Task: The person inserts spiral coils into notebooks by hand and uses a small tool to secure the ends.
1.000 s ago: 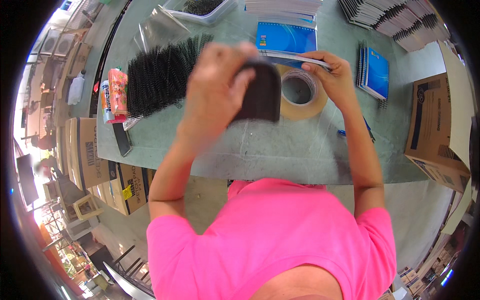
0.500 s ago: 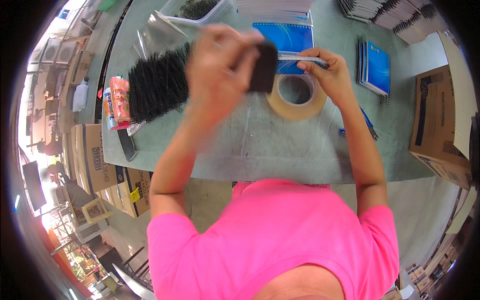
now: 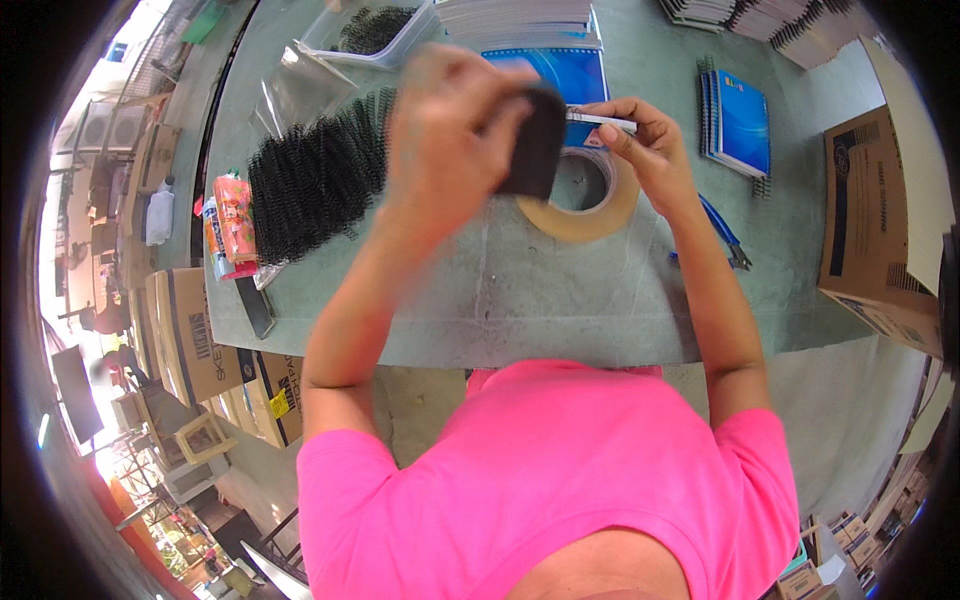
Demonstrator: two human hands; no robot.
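Note:
My right hand (image 3: 648, 150) pinches a thin white-edged notebook (image 3: 603, 119), seen nearly edge-on, between thumb and fingers. At its left end is a dark flat panel (image 3: 535, 148); whether it belongs to the notebook I cannot tell. Beside this panel my left hand (image 3: 445, 140) is raised and smeared by motion. Its fingers look curled together, and what they hold is hidden. A big roll of clear tape (image 3: 585, 220) lies under the right hand. Behind the hands a blue-covered notebook (image 3: 550, 75) lies in front of a paper stack (image 3: 515, 22).
Black spiral coils (image 3: 310, 180) are heaped at left, near a plastic tub (image 3: 410, 50) with more coils. Blue spiral notebooks (image 3: 738, 122) and blue-handled pliers (image 3: 728, 235) lie right. An open cardboard box (image 3: 870, 225) stands at the right edge, and an orange-red packet (image 3: 235, 220) lies at left.
The view has shifted a little, so the table's things sit slightly further left. My right hand keeps its hold on the notebook, which is tilted differently. My left hand stays blurred beside the dark panel.

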